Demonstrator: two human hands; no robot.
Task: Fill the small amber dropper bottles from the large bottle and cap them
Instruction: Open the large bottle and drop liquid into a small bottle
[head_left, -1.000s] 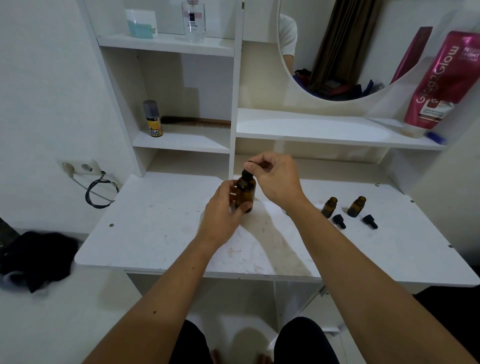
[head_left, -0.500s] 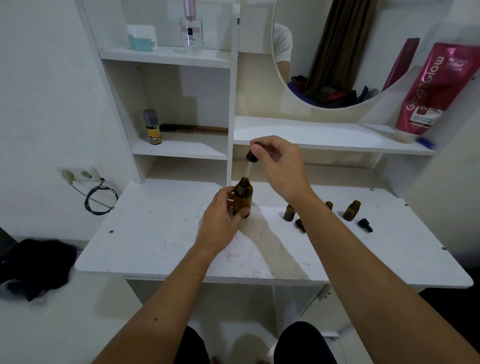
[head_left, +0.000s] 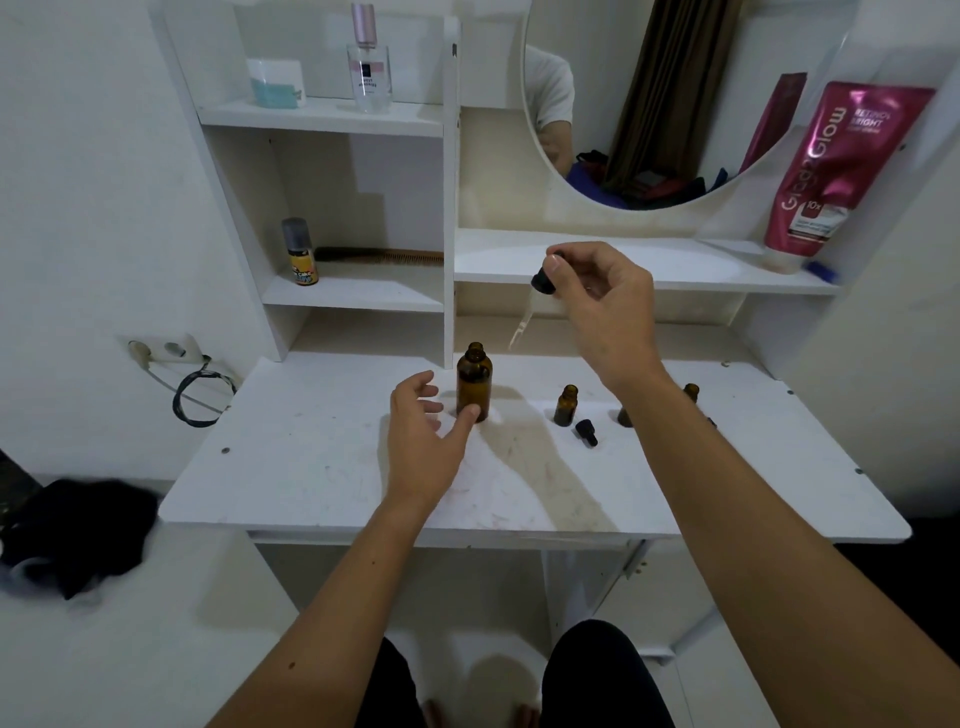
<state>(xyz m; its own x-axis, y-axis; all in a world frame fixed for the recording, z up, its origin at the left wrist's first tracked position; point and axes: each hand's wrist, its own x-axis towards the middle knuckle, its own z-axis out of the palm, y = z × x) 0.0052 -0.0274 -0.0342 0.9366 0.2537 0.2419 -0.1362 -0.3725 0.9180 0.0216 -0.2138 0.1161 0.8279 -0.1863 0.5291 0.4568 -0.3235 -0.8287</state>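
Observation:
The large amber bottle (head_left: 474, 382) stands uncapped on the white desk (head_left: 322, 467). My left hand (head_left: 426, 431) hovers just left of it with relaxed fingers, the thumb tip near its base. My right hand (head_left: 597, 306) is raised above the desk and pinches the large bottle's black dropper cap (head_left: 543, 280), its glass pipette slanting down to the left. A small amber bottle (head_left: 566, 406) stands open to the right, a small black dropper cap (head_left: 586, 432) lying beside it. Two more small bottles (head_left: 691, 391) are partly hidden behind my right forearm.
Shelves rise behind the desk with a small spray can (head_left: 300, 253), a comb (head_left: 379, 255), a perfume bottle (head_left: 369, 67) and a pink pouch (head_left: 836, 171). A round mirror (head_left: 675, 104) hangs above. A wall socket with a cable (head_left: 171, 358) sits at left.
My right hand has lifted the dropper fully out of the large bottle and moved it up and right. My left hand has let go of the bottle and opened.

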